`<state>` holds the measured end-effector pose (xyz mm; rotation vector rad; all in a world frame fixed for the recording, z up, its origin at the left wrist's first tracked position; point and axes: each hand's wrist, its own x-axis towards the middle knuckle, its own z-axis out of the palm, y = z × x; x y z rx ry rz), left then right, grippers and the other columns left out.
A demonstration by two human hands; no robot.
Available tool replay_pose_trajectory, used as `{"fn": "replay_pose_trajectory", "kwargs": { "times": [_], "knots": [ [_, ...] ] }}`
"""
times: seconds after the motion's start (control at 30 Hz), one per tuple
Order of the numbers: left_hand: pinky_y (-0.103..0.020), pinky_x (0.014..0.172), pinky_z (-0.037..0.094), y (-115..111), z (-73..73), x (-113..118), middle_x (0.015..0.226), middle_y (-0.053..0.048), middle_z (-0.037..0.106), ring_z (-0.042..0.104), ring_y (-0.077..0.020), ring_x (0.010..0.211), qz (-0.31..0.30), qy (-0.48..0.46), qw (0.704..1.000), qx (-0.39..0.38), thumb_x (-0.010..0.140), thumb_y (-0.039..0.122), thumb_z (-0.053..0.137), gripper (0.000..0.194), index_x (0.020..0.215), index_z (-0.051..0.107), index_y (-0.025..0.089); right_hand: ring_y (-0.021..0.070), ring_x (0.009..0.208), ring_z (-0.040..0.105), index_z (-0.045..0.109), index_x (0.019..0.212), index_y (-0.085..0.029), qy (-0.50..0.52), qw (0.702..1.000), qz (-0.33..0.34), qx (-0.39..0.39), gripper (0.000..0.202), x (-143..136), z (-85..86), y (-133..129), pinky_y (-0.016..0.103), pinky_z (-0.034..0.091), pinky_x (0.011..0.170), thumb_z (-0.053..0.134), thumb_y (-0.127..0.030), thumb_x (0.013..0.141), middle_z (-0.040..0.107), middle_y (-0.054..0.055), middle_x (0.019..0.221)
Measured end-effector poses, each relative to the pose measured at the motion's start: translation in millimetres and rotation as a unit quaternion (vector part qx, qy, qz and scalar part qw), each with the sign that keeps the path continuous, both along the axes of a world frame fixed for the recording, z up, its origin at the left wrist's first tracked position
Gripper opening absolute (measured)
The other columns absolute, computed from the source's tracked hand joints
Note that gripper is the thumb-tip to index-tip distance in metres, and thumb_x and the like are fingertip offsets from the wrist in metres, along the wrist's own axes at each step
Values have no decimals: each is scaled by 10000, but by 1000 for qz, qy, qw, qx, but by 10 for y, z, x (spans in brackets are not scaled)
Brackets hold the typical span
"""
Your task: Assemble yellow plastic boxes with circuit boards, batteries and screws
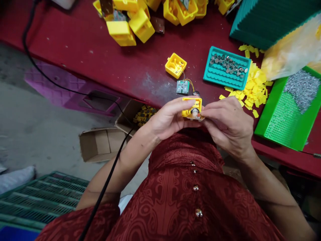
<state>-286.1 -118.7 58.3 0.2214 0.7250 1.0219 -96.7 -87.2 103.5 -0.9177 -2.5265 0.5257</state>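
A small open yellow case [185,113] with a round metallic part inside is held in my left hand [169,117], the thumb over its upper edge. The fingertips of my right hand [224,122] are pinched together at the case's right lower corner; what they hold, if anything, is too small to make out. Just beyond my hands a green circuit board [183,87] lies on the table, with thin wires attached. Behind it sits another open yellow case [176,65]. A teal tray [209,71] holding small round metal parts is to the right.
Yellow cases [121,32] are piled at the back. Small yellow pieces [253,87] lie beside a green basket [281,124] of metal pins. Stacked teal trays [260,21] and a plastic bag [288,57] stand at right. A black cable [110,179] crosses over my left arm.
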Motion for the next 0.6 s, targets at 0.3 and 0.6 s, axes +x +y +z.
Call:
{"fn": "replay_pose_trajectory", "kwargs": {
  "times": [0.3,0.6],
  "knots": [
    [-277,732,636,6,16,67,938,-42,768,736,-147,780,-2,26,999,20,752,61,735,338,1072,681,152,158,911,718,717,1066,-219,28,992,79,95,123,62,96,-13,341,581,853,684,-153,968,790,35,1033],
    [-295,766,651,34,31,102,948,-12,749,738,-142,805,-20,28,999,29,761,114,763,323,1060,669,194,168,897,736,801,1006,-297,30,997,-41,-51,209,17,206,-8,328,607,842,609,-216,993,788,20,991]
  ]
}}
